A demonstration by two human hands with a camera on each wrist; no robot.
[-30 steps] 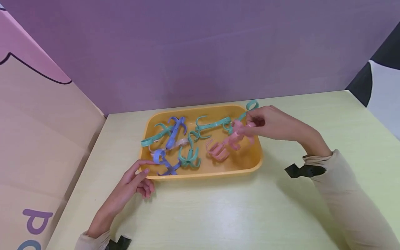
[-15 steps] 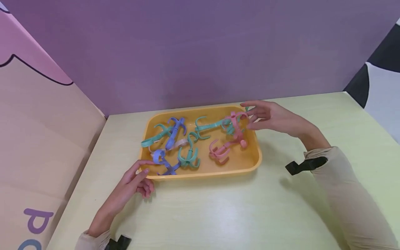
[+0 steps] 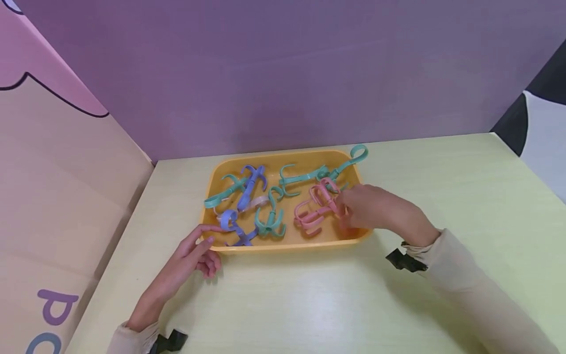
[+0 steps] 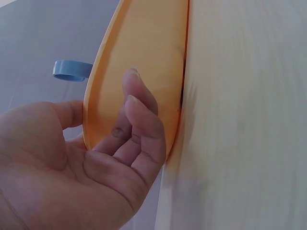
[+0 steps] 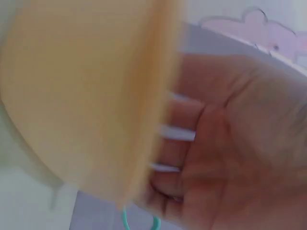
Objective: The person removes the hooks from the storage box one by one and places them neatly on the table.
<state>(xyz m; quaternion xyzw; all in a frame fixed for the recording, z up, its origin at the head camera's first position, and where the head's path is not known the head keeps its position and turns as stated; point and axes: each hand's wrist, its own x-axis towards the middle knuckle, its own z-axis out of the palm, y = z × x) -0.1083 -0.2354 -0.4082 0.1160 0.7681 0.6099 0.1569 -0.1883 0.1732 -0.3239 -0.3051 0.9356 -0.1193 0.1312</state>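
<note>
Head, pink pieces [image 3: 316, 215]: in the right half of the yellow tray [image 3: 287, 249], prongs overlapping; probably light, stiff, slick plastic, best pinched by a straight shaft, since the thin prongs could snag or bend.
Head, right hand [image 3: 376, 210]: reaches in at the tray's right end, beside the pink pieces, its fingertips hidden.
Left wrist, left hand [image 4: 88, 163]: thumb and index at the tray's rim, other fingers loosely bent outside; a blue loop [image 4: 72, 70] shows past the edge.
Right wrist, right fingers: blurred, partly behind the tray wall; whether they hold anything cannot be told.
</note>
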